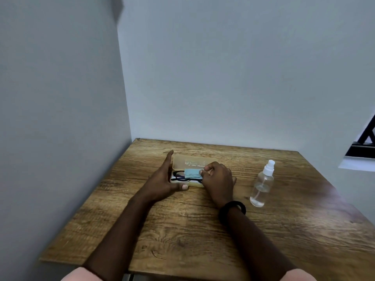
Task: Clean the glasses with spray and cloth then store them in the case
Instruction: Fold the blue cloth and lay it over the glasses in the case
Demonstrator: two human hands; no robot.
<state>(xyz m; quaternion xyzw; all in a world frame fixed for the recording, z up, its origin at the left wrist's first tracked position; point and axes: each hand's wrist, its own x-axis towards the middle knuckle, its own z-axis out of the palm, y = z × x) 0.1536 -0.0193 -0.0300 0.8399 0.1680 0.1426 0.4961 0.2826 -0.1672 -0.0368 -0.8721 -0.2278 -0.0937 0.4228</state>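
The case [187, 171] lies open on the table [182, 230], toward its far edge near the wall corner. The glasses [178, 177] lie inside it, with the cloth [192, 173] on top of them. The spray bottle [261, 184] stands upright well to the right of the case.

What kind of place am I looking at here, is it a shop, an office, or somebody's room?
Probably a plain room at home, or a small work corner, not a shop. A wooden table is pushed into a corner of bare pale walls, with only a glasses case and a spray bottle on it.
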